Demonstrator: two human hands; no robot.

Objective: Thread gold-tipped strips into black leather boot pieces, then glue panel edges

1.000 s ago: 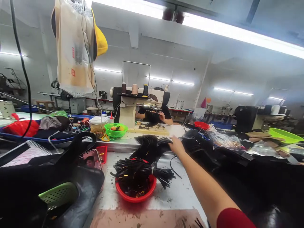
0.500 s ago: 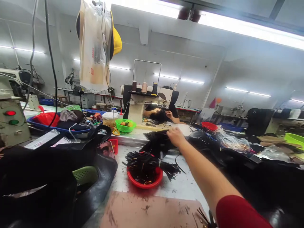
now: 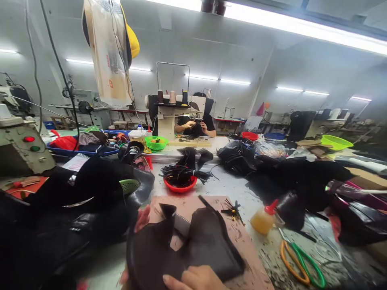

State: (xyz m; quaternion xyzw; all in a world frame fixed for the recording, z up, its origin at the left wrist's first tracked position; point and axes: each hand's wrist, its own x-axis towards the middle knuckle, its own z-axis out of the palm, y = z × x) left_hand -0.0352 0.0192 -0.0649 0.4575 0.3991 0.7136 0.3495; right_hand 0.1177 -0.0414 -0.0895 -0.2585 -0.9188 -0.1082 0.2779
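Observation:
A dark, leather-like cut piece (image 3: 208,241) with curved outlines and a notch is raised just above the pink work board (image 3: 250,249) at the bottom centre. My left hand (image 3: 142,217) is closed on its left edge, mostly hidden behind it, with fingertips showing. Along the lower edge, my right hand (image 3: 193,278) grips the same piece, thumb and fingers partly cut off by the frame. Beyond the board, a red bowl (image 3: 180,189) holds a bundle of thin black strips (image 3: 184,174). More dark pieces (image 3: 189,156) lie behind the bowl.
To the right are a glue bottle with a red tip (image 3: 263,219) and scissors with orange and green handles (image 3: 302,262). Black material (image 3: 99,193) heaps up at left. A co-worker (image 3: 208,121) sits behind the sewing machine (image 3: 167,117). Short strips (image 3: 233,211) lie on the board.
My right hand has drawn back from the dark pieces behind the bowl to the bottom of the view. Both hands now hold a dark piece over the board. The view has tilted down.

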